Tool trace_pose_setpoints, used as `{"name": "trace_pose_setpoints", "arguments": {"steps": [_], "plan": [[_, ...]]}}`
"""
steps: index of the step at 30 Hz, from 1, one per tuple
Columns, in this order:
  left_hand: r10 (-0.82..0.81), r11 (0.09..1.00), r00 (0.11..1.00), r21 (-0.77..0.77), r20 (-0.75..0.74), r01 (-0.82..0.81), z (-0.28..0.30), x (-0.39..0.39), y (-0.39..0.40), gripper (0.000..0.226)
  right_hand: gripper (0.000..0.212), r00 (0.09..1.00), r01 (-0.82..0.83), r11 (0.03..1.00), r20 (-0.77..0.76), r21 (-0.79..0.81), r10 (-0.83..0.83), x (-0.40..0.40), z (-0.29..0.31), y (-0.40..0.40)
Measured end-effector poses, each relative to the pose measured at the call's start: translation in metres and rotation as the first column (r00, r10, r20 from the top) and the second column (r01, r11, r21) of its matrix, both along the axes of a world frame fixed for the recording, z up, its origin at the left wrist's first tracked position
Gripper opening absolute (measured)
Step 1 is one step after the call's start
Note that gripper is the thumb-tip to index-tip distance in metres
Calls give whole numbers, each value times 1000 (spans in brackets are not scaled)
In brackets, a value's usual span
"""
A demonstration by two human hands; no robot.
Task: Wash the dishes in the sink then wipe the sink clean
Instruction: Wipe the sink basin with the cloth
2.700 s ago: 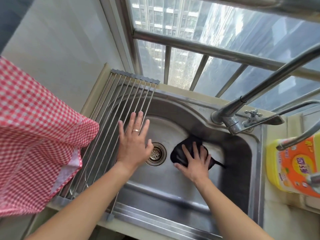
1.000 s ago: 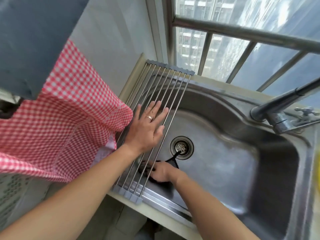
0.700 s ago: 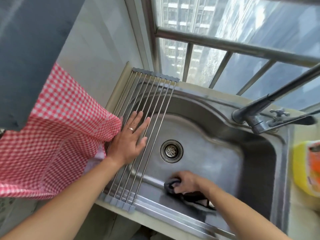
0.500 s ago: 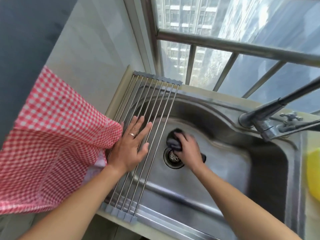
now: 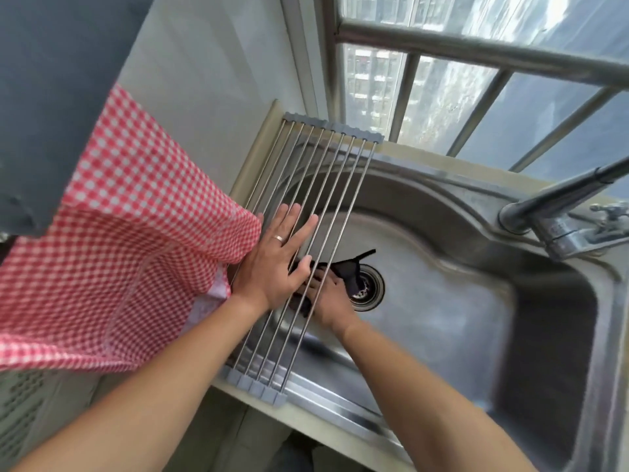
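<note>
Counter (image 5: 326, 434): I see its pale front edge nearest me, carrying the steel sink (image 5: 459, 335).
Right hand (image 5: 328, 298): down in the basin, pressing a dark cloth (image 5: 347, 270) to the floor; fingers partly hidden under the rods, so I cannot tell whether they grip it.
Cloth position: touching the drain strainer (image 5: 367, 287), partly over its left rim.
Left hand (image 5: 275, 264): flat, fingers straight and spread, resting on the roll-up rack (image 5: 320, 199); ring on one finger.
Checked red cloth (image 5: 119, 233): hanging left, touching the left hand.
Tap (image 5: 558, 226): far right rim.
Window bars (image 5: 476, 56): beyond.
Writing: none legible to me.
</note>
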State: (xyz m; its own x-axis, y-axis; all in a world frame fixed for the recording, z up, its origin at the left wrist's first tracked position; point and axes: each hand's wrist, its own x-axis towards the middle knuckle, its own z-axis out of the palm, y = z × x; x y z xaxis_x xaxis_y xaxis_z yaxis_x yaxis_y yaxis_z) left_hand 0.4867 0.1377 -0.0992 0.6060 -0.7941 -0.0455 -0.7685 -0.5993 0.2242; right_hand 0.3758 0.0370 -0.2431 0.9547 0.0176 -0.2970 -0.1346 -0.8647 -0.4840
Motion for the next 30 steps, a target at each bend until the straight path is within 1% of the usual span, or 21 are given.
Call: {"name": "trace_pose_setpoints", "arguments": {"steps": [2, 4, 7, 9, 10, 12, 14, 16, 17, 18, 19, 20, 21, 22, 23, 24, 25, 26, 27, 28, 30], "plan": [[4, 1000, 1000, 9, -7, -4, 1, 0, 0, 72, 59, 988, -133, 991, -77, 25, 135, -19, 10, 7], [7, 1000, 1000, 25, -6, -7, 3, -1, 1, 71, 57, 969, -196, 978, -136, 72, 204, -37, 26, 12], [16, 998, 1000, 57, -10, -16, 4, -3, 1, 69, 57, 942, -130, 975, -284, 180, 178, -56, 47, 6], [28, 997, 999, 74, -19, -27, 6, -4, 2, 69, 56, 901, -58, 962, -401, 266, 165, -70, 59, -6], [38, 996, 999, 81, -20, -36, 7, -5, 2, 69, 52, 874, -29, 961, -459, 277, 158, -80, 62, -13], [72, 994, 997, 85, -9, -71, 10, -8, 3, 68, 43, 830, 31, 971, -548, 235, 107, -103, 74, -30], [118, 989, 993, 88, 12, -119, 14, -15, 1, 66, 41, 792, 106, 977, -610, 186, 30, -129, 84, -50], [170, 983, 985, 72, -16, -169, 12, -24, -2, 63, 39, 725, 113, 982, -688, 151, 22, -149, 95, -75], [197, 979, 980, 61, -37, -195, 10, -28, -3, 62, 29, 684, 75, 990, -729, 120, 37, -154, 100, -89], [215, 976, 976, 51, -44, -213, 7, -31, -5, 61, 13, 663, 44, 997, -748, 67, 21, -157, 100, -103], [225, 974, 974, 45, -33, -224, 5, -33, -7, 61, 3, 674, 36, 999, -738, -13, -33, -158, 101, -117], [229, 973, 973, 38, -12, -228, 3, -33, -9, 62, 8, 724, 78, 992, -679, -95, -121, -156, 101, -132], [230, 973, 973, 33, 8, -230, 1, -34, -10, 62, 5, 785, 134, 977, -584, -164, -205, -152, 101, -145], [229, 973, 973, 29, 23, -229, 0, -33, -10, 62, 12, 859, 173, 957, -439, -233, -262, -149, 94, -158], [227, 973, 973, 25, 34, -228, -1, -33, -11, 61, 25, 914, 155, 942, -318, -297, -250, -145, 87, -169], [223, 975, 974, 17, 40, -223, -2, -34, -11, 62, 36, 964, 87, 929, -205, -360, -170, -137, 79, -176], [220, 975, 974, 8, 43, -221, -3, -34, -10, 62, 41, 989, 9, 907, -128, -420, -69, -128, 75, -179], [221, 975, 974, -2, 45, -221, -4, -34, -10, 62, 41, 997, -71, 881, -71, -468, 43, -120, 67, -181], [224, 974, 973, -12, 50, -224, -4, -36, -10, 62, 39, 991, -133, 847, -50, -515, 125, -112, 60, -184], [231, 973, 971, -22, 57, -230, -5, -36, -10, 62, 38, 985, -168, 818, -54, -551, 166, -107, 52, -188], [236, 972, 970, -34, 65, -234, -7, -35, -10, 62, 45, 986, -161, 803, -120, -574, 112, -104, 42, -199]]}}
